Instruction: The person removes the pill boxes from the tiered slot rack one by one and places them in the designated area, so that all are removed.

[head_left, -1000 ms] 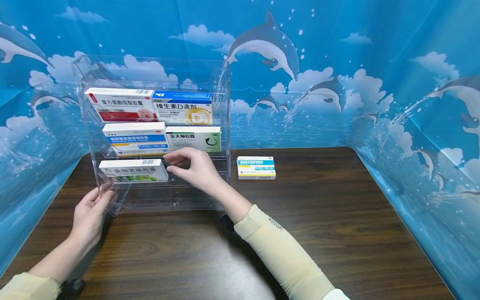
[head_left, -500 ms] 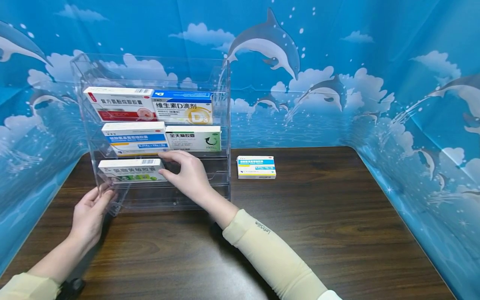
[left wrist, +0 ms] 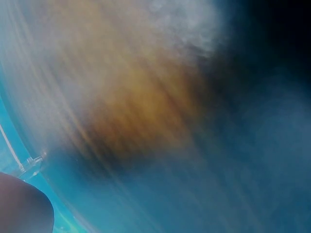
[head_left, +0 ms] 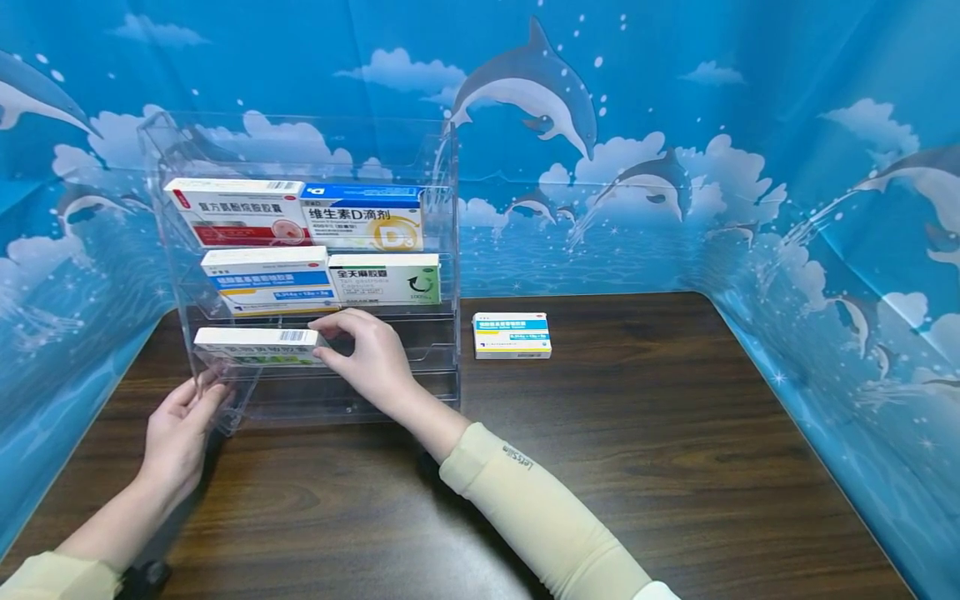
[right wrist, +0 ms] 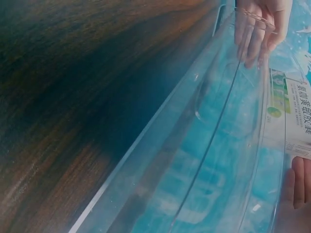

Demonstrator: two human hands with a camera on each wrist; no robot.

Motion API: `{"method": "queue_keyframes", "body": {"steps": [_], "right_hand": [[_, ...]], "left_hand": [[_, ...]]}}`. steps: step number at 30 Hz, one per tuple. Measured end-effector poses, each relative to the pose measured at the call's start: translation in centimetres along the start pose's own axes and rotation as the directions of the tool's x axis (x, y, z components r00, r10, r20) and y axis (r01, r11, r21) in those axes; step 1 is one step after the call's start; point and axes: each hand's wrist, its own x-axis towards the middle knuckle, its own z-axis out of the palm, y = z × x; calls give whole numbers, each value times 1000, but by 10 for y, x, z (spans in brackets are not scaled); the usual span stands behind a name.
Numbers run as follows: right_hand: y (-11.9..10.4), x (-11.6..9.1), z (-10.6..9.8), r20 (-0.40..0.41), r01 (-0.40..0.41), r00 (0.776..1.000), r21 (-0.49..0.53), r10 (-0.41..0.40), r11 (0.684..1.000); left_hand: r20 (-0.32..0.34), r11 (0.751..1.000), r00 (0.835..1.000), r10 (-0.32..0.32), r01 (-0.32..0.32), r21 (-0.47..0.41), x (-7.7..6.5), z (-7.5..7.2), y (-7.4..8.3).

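Observation:
A clear plastic tiered rack (head_left: 322, 404) stands on the left of the table, holding several medicine boxes. My left hand (head_left: 178, 433) grips its lower left side wall, thumb and fingers on either side of the edge. On the third tier lies a white medicine box (head_left: 251, 340) with green print, its top face tilted toward me. My right hand (head_left: 369, 354) pinches that box's right end between thumb and fingers. In the right wrist view, fingertips of the right hand (right wrist: 302, 184) meet the box end, and the left hand (right wrist: 260, 29) shows beyond. The left wrist view is mostly blurred.
Above are a red-and-white box (head_left: 243, 217), a vitamin D box (head_left: 363, 221), a blue-and-white box (head_left: 270, 283) and a green-and-white box (head_left: 386, 282). Another blue-and-white box (head_left: 512, 337) lies on the wooden table (head_left: 637, 433). A dolphin-print curtain (head_left: 637, 250) surrounds the table.
My right hand has moved left from beside the white-and-green box to its right end. The box has tipped forward, showing more of its top. My left hand stays in place.

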Motion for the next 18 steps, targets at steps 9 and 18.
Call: {"method": "queue_keyframes", "body": {"steps": [9, 18], "right_hand": [[1, 0, -4, -26, 26, 999, 94, -24, 995], [-6, 3, -23, -103, 56, 994, 204, -35, 977]], "left_hand": [[2, 999, 1000, 6, -6, 41, -1, 1, 0], [25, 998, 999, 27, -26, -59, -1, 3, 1]]}}
